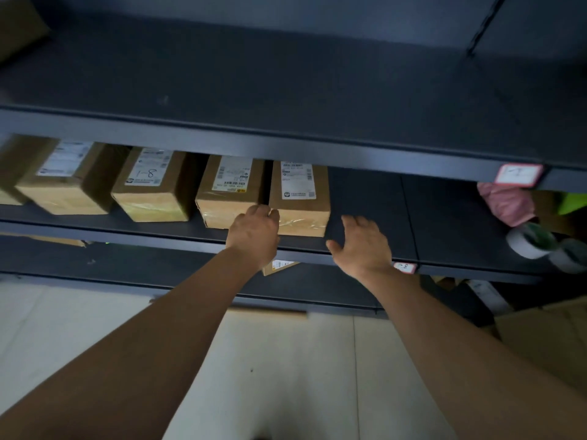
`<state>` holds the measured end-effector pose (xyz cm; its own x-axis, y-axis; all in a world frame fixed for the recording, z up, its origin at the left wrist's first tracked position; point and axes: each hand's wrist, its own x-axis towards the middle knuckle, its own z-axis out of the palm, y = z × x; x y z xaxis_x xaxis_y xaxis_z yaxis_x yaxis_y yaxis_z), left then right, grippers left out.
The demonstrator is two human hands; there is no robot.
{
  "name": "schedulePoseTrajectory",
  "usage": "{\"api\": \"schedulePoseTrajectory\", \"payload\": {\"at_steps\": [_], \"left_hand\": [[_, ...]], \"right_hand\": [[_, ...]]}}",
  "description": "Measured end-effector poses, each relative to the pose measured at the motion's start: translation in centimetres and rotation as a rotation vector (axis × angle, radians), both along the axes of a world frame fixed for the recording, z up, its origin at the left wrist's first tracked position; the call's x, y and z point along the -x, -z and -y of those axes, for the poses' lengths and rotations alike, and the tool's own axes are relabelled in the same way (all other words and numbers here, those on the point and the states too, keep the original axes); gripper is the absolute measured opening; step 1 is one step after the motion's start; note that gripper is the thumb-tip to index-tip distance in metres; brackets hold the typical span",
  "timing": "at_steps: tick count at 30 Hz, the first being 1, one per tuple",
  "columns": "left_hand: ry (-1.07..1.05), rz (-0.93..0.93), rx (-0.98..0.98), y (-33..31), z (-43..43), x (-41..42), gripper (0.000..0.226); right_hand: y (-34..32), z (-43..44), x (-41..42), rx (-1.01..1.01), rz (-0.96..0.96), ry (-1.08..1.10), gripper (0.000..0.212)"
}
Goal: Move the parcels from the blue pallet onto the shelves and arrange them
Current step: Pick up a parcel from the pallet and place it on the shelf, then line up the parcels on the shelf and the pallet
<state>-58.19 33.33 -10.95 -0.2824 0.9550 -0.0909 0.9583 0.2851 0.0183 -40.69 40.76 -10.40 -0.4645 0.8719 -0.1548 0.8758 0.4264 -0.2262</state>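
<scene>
Several brown cardboard parcels with white labels stand in a row on the dark middle shelf (365, 198). The rightmost parcel (300, 198) sits close beside its left neighbour (230, 192). My left hand (254, 235) has its fingers curled, with the knuckles against the lower front where these two parcels meet; its fingertips are hidden. My right hand (363, 246) hovers with fingers spread over the bare shelf just right of the rightmost parcel, apart from it. Further left stand a parcel marked "1-8" (152, 185) and another parcel (68, 179). The blue pallet is out of view.
The upper shelf (286, 77) runs above, its front rail carrying a pink-edged tag (518, 175). At the middle shelf's right end lie a pink bag (508, 203) and tape rolls (530, 241). Lower shelves hold a parcel (279, 267). Cardboard boxes (546, 338) stand on the pale floor at the right.
</scene>
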Motion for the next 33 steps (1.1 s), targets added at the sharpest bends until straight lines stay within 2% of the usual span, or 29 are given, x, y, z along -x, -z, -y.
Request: {"api": "schedulePoseTrajectory", "payload": {"at_steps": [6,11,16,21,27,33], "left_hand": [[0.126,-0.041,0.057,-7.2,3.9,-3.2,0.043],[0.261,-0.029,0.046,-13.8,7.1,-6.3,0.044],[0.426,0.001,0.009,-19.6,10.5,-10.4,0.033],[0.61,0.008,-0.026,-25.3,14.8,-15.8,0.035],[0.899,0.012,-0.088,-30.2,18.9,-25.4,0.031],[1.138,0.009,-0.155,-33.4,23.5,-36.8,0.04]], "right_hand": [[-7.5,4.8,-4.2,-0.003,0.119,-0.039,0.058],[-13.7,9.7,-8.3,-0.001,0.147,0.05,0.06],[-19.6,16.2,-13.1,-0.011,0.141,0.224,0.059],[-25.3,24.0,-18.8,-0.052,0.134,0.403,0.055],[-30.6,32.9,-27.3,-0.113,0.141,0.633,0.056],[-33.6,42.4,-36.7,-0.139,0.16,0.855,0.056]]}}
